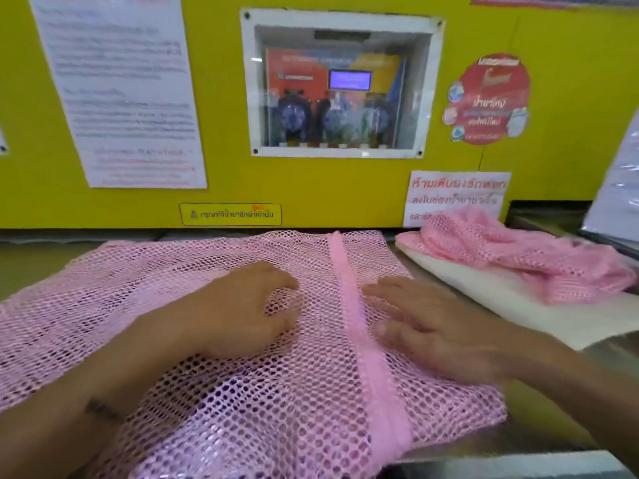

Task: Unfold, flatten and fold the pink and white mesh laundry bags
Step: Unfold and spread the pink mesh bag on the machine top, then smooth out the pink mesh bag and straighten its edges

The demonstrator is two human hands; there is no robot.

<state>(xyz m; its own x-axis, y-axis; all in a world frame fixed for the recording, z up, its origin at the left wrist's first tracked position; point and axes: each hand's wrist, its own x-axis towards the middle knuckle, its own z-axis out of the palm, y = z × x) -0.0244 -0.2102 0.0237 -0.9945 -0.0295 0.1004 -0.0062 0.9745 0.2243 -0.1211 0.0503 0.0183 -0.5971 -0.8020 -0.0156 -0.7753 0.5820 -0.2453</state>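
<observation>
A large pink mesh laundry bag lies spread flat across the counter in front of me, with a solid pink band running from far to near right of centre. My left hand rests on the mesh just left of the band, fingers curled slightly. My right hand lies flat on the mesh just right of the band, fingers apart and blurred. At the back right a second pink mesh bag sits crumpled on top of a white bag that lies flat.
A yellow wall with paper notices, stickers and a white-framed window rises right behind the counter. A white sheet-covered object stands at the far right. The metal counter edge runs along the near right.
</observation>
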